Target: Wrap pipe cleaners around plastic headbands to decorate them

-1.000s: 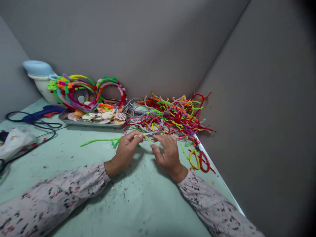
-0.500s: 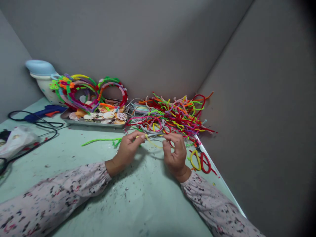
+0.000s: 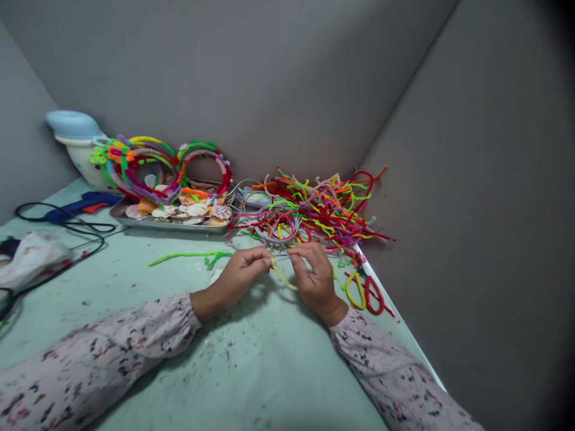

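Note:
My left hand [image 3: 240,272] is closed in a pinch on a yellow pipe cleaner [image 3: 282,277], which droops in a curve toward the right palm. Between the two sets of fingertips runs a thin grey strip [image 3: 281,257], partly hidden by the fingers. My right hand [image 3: 317,278] pinches at the strip's right side with thumb and forefinger. Left of the hands, a green pipe cleaner [image 3: 179,257] lies on the table [image 3: 269,365]. Just beyond the fingers is a coil of grey bands [image 3: 287,233].
Colourful wrapped headbands [image 3: 148,140] stand on a metal tray [image 3: 173,226] of shells. Loose pipe cleaners [image 3: 323,200] are heaped at the back right. Scissors [image 3: 374,296] with red and yellow handles lie near the right edge. A blue glue gun [image 3: 81,205] and black cord [image 3: 96,233] lie left.
Both hands have come slightly lower and closer together. The right fingers have closed from a looser curl into a pinch. The yellow pipe cleaner now hangs lower between the hands.

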{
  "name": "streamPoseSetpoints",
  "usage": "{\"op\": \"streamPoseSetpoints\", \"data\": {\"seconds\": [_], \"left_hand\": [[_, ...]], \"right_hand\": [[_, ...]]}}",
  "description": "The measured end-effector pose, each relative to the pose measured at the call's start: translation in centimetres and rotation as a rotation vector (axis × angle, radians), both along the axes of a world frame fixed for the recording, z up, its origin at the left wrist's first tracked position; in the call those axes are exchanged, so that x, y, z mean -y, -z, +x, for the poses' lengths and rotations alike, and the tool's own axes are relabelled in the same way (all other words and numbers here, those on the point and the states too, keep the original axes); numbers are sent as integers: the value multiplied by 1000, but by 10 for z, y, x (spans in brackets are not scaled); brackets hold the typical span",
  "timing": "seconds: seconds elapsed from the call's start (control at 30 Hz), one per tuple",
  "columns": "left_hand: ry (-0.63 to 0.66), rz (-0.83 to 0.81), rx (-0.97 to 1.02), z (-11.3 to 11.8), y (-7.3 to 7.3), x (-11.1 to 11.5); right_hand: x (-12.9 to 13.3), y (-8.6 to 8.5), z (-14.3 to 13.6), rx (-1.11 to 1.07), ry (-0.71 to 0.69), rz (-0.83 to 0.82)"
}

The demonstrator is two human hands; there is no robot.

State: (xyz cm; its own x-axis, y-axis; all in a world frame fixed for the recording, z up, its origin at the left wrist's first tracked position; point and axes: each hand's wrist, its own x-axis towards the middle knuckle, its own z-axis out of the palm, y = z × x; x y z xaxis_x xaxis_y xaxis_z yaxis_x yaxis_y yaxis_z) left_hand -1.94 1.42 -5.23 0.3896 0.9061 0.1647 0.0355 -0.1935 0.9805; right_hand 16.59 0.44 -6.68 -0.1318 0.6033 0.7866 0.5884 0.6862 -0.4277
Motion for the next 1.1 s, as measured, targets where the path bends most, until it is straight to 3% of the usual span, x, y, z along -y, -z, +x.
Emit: {"op": "streamPoseSetpoints", "data": {"seconds": [0.17,0.4,1.1], "left_hand": [[65,-87,83,0,1,-3],[62,-132,114,0,0,-3],[48,-140,163,1,4,-2]], "right_hand": [[-2,-4,3,-12,-60,-22],[-4,-2,5,33,-74,19],[-5,0,1,58,-106,-18]]}}
